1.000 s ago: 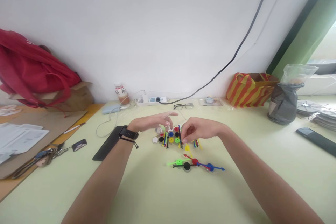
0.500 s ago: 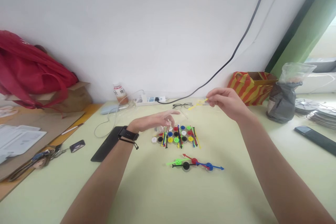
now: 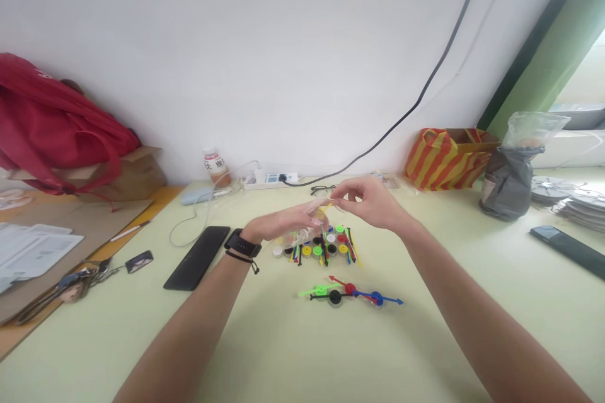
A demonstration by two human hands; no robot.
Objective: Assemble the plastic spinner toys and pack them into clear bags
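Observation:
My left hand (image 3: 290,221), with a black watch on the wrist, is closed on what looks like a clear plastic bag (image 3: 289,240) above the rows of parts; its fingertips are partly hidden. My right hand (image 3: 363,200) pinches a thin yellow arrow (image 3: 325,206) right at the left fingers. Beneath the hands lie rows of coloured round bases (image 3: 317,252) and bundles of arrows (image 3: 350,245). Nearer to me sit several spinners with arrows on them: a green one (image 3: 321,290), a black one (image 3: 335,298), a red one (image 3: 350,289) and a blue one (image 3: 377,299).
A black flat case (image 3: 197,258) lies left of my left hand. Glasses (image 3: 321,189), a power strip (image 3: 271,181) and a bottle (image 3: 216,167) line the wall. On the right are a striped bag (image 3: 442,160), a grey bag (image 3: 508,182) and a phone (image 3: 570,252).
My right hand has moved left and down with the yellow arrow, reaching the left fingers. My left hand has shifted slightly right. The spinners in front have stayed put.

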